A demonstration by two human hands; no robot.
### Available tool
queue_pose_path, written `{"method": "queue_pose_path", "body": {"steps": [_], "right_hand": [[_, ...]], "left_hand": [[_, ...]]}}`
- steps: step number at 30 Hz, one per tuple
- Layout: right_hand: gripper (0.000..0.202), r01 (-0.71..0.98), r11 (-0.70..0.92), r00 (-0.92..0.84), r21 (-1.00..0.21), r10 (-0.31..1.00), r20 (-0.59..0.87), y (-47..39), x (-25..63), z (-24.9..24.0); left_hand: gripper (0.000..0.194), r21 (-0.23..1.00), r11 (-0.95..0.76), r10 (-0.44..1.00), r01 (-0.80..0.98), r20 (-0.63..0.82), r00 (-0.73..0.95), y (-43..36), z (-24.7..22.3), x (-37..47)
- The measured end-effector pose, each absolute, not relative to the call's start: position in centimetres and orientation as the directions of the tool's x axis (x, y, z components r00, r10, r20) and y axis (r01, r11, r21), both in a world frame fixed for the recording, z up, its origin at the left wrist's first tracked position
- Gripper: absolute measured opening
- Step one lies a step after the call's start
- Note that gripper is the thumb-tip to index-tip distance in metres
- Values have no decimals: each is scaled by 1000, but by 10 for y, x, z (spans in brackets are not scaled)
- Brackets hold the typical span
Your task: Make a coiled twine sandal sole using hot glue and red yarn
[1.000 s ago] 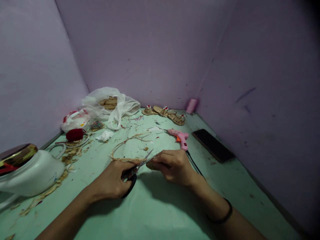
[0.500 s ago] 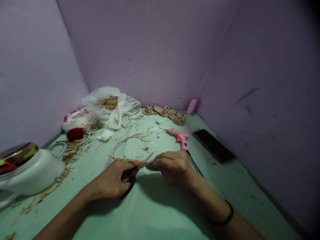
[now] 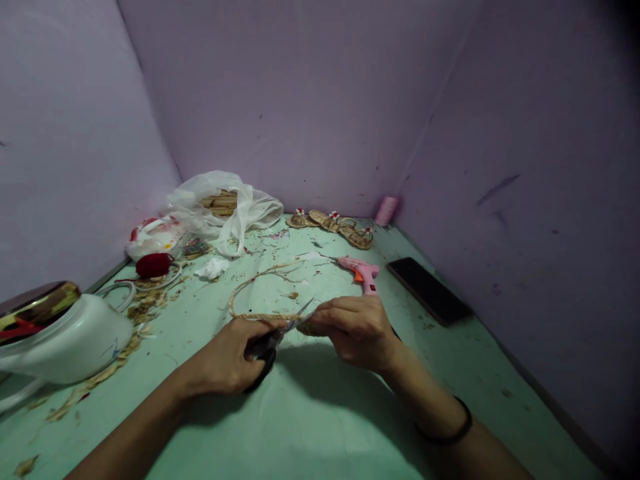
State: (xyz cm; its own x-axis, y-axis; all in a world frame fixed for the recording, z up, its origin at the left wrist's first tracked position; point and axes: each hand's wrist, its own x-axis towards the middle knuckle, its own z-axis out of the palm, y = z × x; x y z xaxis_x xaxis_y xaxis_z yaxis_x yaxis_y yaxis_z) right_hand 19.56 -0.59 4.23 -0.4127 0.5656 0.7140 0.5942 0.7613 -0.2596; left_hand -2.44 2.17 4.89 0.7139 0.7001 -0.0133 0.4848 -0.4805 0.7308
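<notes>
My left hand is closed around black-handled scissors, whose parted blades point up and to the right. Pinched in the fingers of my right hand is a small woven straw piece, partly covered by the fingers. The blades lie right beside this piece and my right fingertips. A braided straw cord runs from near the blades behind my left hand and curves back across the table, ending in loose strands. Whether the cord joins the woven piece is hidden at the blades.
Beyond my right hand lies a pink glue gun, with a phone to its right. Small woven sandals and a pink thread spool sit at the back. Leftward are a plastic bag, red yarn, a white pot and straw scraps.
The view has shifted slightly. Scissor blades look a little closer together near the woven piece. Both hands keep their holds.
</notes>
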Motion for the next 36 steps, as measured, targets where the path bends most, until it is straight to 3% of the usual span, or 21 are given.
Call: {"method": "queue_pose_path", "body": {"steps": [6, 17, 24, 33, 36], "right_hand": [[26, 589, 779, -461, -214, 541, 703, -9, 191, 44], [21, 582, 781, -432, -226, 533, 727, -8, 194, 44], [22, 558, 790, -477, -253, 555, 681, -9, 191, 39], [22, 566, 791, -449, -231, 531, 719, -9, 193, 44], [22, 576, 784, -437, -232, 535, 723, -9, 193, 45]], "left_hand": [[19, 630, -542, 708, 556, -14, 706, 23, 43, -24], [15, 746, -476, 632, 465, -77, 771, 25, 43, -28], [13, 707, -546, 636, 450, 0, 772, 24, 52, -21], [10, 812, -374, 627, 448, -134, 767, 24, 46, -27], [17, 810, -381, 643, 447, -115, 757, 23, 50, -27]]}}
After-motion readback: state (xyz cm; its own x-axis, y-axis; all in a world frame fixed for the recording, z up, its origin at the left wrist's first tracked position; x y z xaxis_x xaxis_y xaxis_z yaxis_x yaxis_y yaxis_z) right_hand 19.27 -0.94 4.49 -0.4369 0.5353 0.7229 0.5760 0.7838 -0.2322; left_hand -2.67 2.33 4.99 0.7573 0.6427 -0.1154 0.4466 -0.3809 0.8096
